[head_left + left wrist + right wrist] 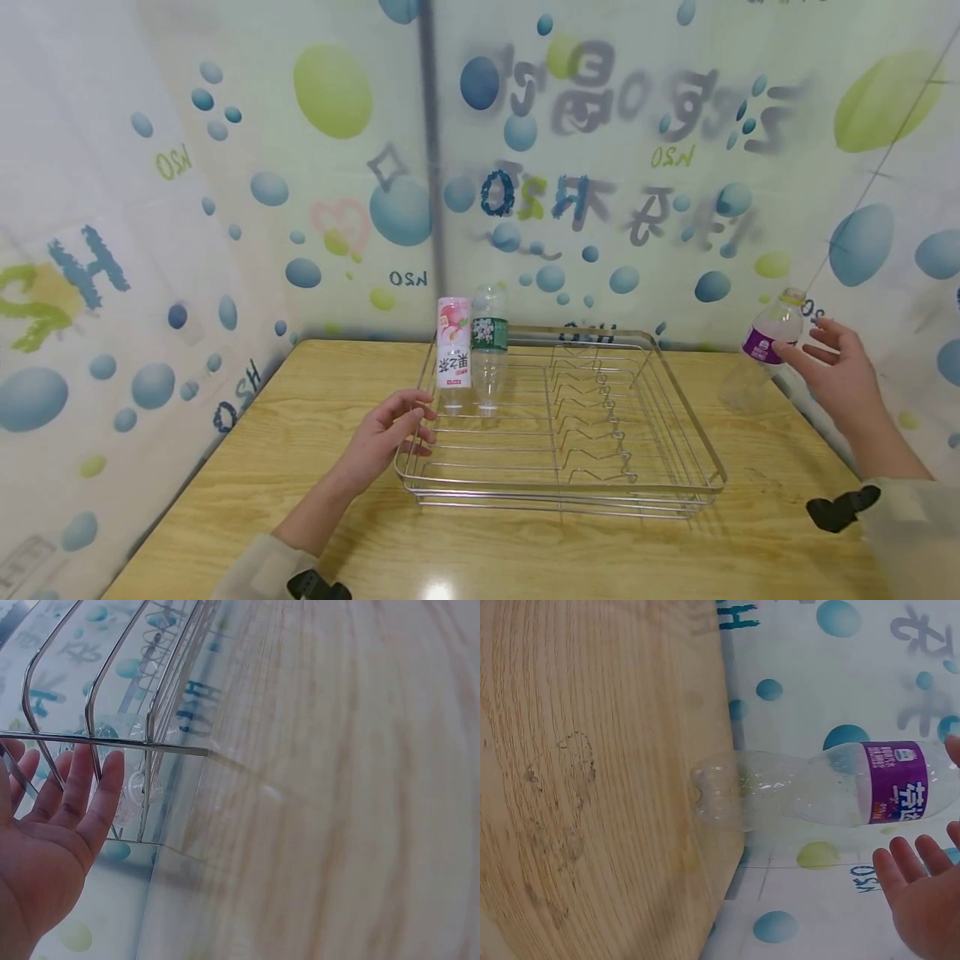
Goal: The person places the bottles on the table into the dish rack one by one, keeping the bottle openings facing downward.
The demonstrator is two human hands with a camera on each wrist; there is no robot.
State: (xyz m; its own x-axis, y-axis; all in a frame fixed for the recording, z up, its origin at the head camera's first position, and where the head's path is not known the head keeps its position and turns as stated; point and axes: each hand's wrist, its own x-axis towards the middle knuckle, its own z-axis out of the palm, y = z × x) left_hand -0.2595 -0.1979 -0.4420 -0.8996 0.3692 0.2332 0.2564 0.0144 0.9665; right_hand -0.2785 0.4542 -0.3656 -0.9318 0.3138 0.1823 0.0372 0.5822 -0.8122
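Observation:
A wire dish rack stands on the wooden table. My left hand is at its front left corner, fingers relaxed beside the rim; in the left wrist view the fingertips lie close against the wires. Inside the rack's left part stand a bottle with a pink and white label and a clear bottle with a green label. Right of the rack, a clear bottle with a purple label stands on the table. Around its upper part my right hand is spread, fingers apart from the label in the right wrist view.
The table ends at a patterned curtain behind and at both sides. Along the rack's right half run bent wire dividers. Dark marks show on the table's right part.

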